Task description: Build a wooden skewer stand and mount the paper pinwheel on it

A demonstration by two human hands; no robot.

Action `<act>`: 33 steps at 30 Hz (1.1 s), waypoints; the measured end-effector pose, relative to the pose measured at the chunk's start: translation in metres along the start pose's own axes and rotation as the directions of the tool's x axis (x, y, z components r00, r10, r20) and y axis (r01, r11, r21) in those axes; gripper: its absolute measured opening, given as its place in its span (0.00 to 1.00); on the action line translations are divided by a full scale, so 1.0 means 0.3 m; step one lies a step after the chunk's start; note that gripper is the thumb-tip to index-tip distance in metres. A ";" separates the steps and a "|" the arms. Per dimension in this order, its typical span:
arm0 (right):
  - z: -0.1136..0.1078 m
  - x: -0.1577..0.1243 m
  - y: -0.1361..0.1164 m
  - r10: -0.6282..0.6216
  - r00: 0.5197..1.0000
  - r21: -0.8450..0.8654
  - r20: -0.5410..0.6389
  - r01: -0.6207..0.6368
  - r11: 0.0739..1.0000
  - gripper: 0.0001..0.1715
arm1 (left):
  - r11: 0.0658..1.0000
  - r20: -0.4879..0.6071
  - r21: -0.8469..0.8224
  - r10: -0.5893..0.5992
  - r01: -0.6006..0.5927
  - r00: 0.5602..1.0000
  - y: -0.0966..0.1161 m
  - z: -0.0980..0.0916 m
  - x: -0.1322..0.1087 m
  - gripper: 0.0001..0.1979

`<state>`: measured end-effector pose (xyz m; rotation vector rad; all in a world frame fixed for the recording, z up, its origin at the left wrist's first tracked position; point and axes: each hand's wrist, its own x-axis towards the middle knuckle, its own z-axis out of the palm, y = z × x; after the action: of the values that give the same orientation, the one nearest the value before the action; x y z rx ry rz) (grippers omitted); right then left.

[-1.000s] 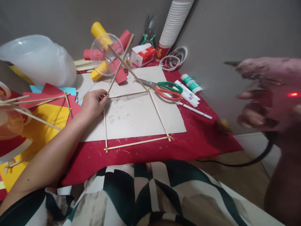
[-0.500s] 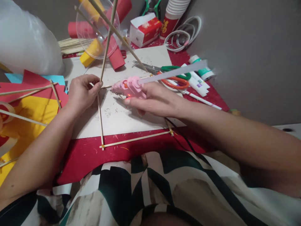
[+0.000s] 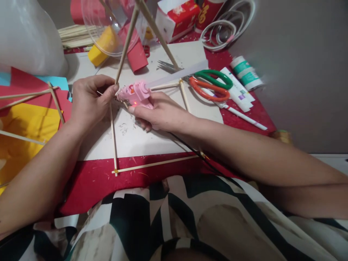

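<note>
My right hand (image 3: 160, 112) is wrapped round a pink hot glue gun (image 3: 137, 93) with a long, pale glue stick (image 3: 179, 74) sticking out of its back. The gun's nozzle is close to the fingers of my left hand (image 3: 92, 98). Between thumb and fingers, my left hand pinches a slanting wooden stick (image 3: 126, 47) at its lower end, by a corner of a stick frame (image 3: 113, 141). A second slanting stick (image 3: 160, 30) meets the first at the top. The frame's near corner shows yellowish glue. My left fingers hide the joint itself.
Green-and-orange scissors (image 3: 209, 85) lie right of the frame on white board (image 3: 152, 145). Behind stand a clear plastic tub (image 3: 87, 21), a tissue pack (image 3: 179, 16) and coiled tubing (image 3: 217, 34). Another stick frame (image 3: 56, 103) rests on coloured paper at left. A black cord (image 3: 185, 143) runs under my right forearm.
My right hand has brought the glue gun leftward, so its nozzle is nearer my left fingers. The slanting sticks' apex now sits farther right in view. My left hand keeps its pinch.
</note>
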<state>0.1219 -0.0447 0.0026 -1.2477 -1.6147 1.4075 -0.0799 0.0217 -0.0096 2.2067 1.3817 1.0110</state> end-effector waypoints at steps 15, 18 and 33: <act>0.015 0.005 0.003 0.049 0.998 0.100 -0.040 -0.045 0.994 0.15 | 0.994 -0.104 -0.068 0.078 -0.086 0.991 0.013 0.001 0.009 0.05; 0.018 0.010 0.004 0.045 0.998 0.105 -0.041 -0.040 0.994 0.15 | 0.993 -0.156 -0.079 0.076 -0.089 0.985 0.010 -0.001 0.012 0.06; -0.006 -0.006 -0.012 0.100 0.994 0.108 -0.037 -0.095 0.990 0.16 | 1.000 -0.217 -0.031 -0.009 0.003 0.976 -0.021 -0.006 -0.001 0.08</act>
<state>0.1233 -0.0458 0.0067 -1.3008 -1.4479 1.4962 -0.0855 0.0242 -0.0124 2.1191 1.4510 1.2949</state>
